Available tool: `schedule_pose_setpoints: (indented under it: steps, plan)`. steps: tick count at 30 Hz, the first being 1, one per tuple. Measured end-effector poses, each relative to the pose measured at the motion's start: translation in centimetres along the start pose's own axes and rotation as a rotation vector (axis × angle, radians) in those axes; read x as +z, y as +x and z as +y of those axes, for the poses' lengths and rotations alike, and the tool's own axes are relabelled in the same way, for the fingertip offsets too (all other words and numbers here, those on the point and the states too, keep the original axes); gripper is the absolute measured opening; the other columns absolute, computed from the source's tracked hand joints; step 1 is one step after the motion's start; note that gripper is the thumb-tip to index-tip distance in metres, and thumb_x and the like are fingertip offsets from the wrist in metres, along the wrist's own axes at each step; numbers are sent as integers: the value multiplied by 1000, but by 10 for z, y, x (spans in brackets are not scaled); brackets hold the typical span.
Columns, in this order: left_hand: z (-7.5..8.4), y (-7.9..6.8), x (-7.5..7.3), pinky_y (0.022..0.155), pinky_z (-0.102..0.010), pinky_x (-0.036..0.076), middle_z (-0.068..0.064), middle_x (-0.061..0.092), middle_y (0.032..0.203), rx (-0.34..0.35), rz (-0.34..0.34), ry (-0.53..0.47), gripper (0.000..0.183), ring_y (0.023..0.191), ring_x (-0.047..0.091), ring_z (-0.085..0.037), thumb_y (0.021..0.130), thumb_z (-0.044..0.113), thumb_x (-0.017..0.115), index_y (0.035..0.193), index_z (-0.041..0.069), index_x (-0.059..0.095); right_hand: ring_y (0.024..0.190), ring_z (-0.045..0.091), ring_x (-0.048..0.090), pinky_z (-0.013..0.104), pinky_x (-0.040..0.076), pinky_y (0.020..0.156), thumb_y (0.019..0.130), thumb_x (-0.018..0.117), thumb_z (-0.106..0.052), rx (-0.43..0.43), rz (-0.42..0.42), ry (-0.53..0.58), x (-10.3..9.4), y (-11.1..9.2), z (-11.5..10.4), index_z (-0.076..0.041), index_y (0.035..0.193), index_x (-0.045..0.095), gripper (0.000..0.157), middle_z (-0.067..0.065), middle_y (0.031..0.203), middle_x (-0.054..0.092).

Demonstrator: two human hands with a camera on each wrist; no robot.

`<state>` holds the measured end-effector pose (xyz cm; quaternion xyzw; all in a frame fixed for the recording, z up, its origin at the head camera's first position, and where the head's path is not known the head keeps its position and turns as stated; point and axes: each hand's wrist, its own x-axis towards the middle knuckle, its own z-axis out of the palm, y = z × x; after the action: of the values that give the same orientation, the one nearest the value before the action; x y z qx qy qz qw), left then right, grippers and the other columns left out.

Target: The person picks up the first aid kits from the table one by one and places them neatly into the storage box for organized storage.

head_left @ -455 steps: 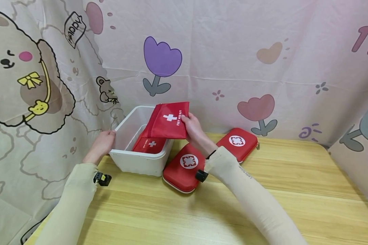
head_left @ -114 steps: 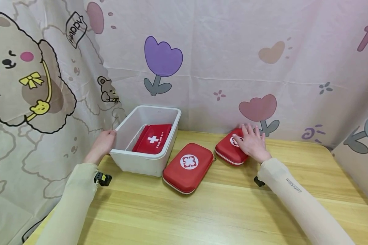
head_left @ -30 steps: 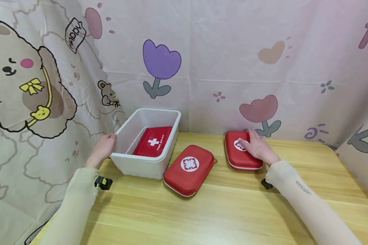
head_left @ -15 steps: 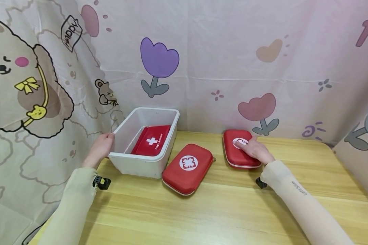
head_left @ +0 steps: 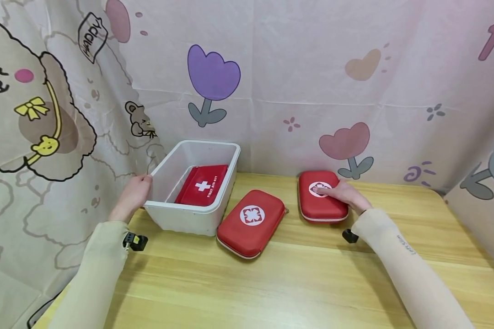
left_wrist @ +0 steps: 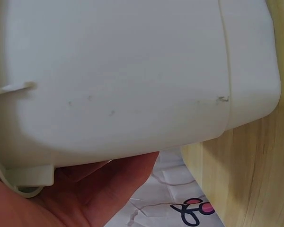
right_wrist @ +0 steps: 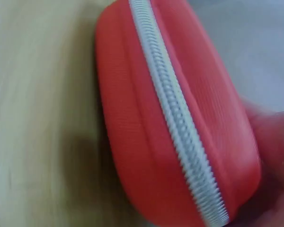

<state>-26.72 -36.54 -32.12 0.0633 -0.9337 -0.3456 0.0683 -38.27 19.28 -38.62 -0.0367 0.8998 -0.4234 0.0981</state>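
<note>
My left hand (head_left: 136, 194) grips the left rim of a white plastic bin (head_left: 181, 218); the left wrist view shows the fingers curled under the rim beside the bin wall (left_wrist: 132, 71). Inside the bin lies a red first aid pouch (head_left: 214, 176) with a white cross, flat on top of whatever is beneath it. At the right, my right hand (head_left: 347, 194) holds a red hard zip case (head_left: 313, 210), thumb on its lid and fingers over its right side, mostly hidden. In the right wrist view the case's white zipper (right_wrist: 175, 113) faces the camera and the case looks slightly tilted.
A second red hard case (head_left: 247, 237) with a round white emblem lies between the bin and my right hand, close to the bin. The wooden table (head_left: 271, 292) meets patterned curtains (head_left: 271, 68) at the back and left.
Earlier my right hand held a red pouch over the bin; a pouch now lies inside. That hand then lay spread on the right case, which has since turned, and now grips its side.
</note>
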Motion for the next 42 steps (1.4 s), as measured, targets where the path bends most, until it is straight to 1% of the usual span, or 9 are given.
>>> schedule_pose_setpoints:
  steps: [3, 5, 8, 14, 17, 22, 27, 35, 42]
  plan:
    - [-1, 1, 0, 72, -40, 44, -28, 53, 110, 1, 6, 9, 55, 94, 52, -37, 105, 33, 15, 105, -8, 52, 64, 13, 63, 24, 50, 63, 90, 70, -37, 37, -28, 101, -2, 2, 1, 4, 112, 54, 50, 3, 78, 64]
    - [-2, 1, 0, 72, -40, 44, -28, 53, 110, 0, 3, 8, 54, 94, 52, -37, 105, 32, 15, 105, -8, 52, 61, 12, 64, 24, 51, 60, 89, 70, -37, 98, -50, 153, -3, 1, 3, 1, 103, 57, 42, 0, 71, 63]
    - [-2, 1, 0, 73, -40, 43, -28, 52, 109, -1, 0, 1, 53, 94, 52, -37, 105, 32, 15, 102, -8, 51, 61, 14, 66, 25, 52, 60, 91, 68, -37, 140, -96, 235, -5, 0, 4, -1, 101, 58, 39, 0, 71, 65]
    - [-2, 1, -2, 74, -40, 41, -29, 53, 108, 18, 27, 2, 57, 93, 51, -37, 105, 32, 16, 108, -11, 53, 70, 20, 71, 32, 56, 66, 92, 68, -35, 121, -162, 384, -8, -7, 2, 0, 111, 55, 41, 2, 80, 70]
    - [-2, 1, -2, 77, -43, 43, -29, 52, 111, 9, 19, 2, 59, 95, 51, -38, 105, 33, 16, 113, -12, 53, 75, 22, 72, 34, 57, 70, 94, 66, -33, 91, -179, 410, -8, -13, 2, 2, 120, 50, 46, 3, 85, 71]
    - [-2, 0, -2, 79, -47, 44, -31, 52, 114, 5, 10, -2, 60, 98, 52, -39, 105, 33, 15, 117, -13, 52, 79, 20, 71, 31, 56, 73, 96, 62, -36, 57, -143, 421, -3, -21, 11, 3, 141, 33, 66, 2, 94, 68]
    - [-2, 2, -1, 75, -43, 44, -31, 52, 115, 11, 14, 3, 58, 97, 52, -39, 105, 32, 16, 114, -12, 53, 78, 16, 70, 29, 56, 72, 100, 55, -34, 45, -125, 519, 3, -25, 16, 4, 145, 26, 66, 0, 92, 68]
    - [0, 3, -2, 81, -47, 43, -32, 52, 117, 16, 24, 11, 57, 99, 52, -41, 104, 31, 15, 109, -11, 54, 79, 11, 69, 27, 56, 73, 102, 50, -33, 23, -93, 593, 4, -28, 18, 2, 153, 14, 71, -5, 93, 65]
    - [1, 0, -2, 82, -48, 42, -31, 52, 115, 22, 26, 16, 56, 99, 52, -40, 104, 31, 15, 104, -11, 53, 77, 9, 68, 25, 55, 71, 103, 45, -38, 81, -56, 650, 1, -35, 23, -4, 156, 9, 73, -8, 92, 63]
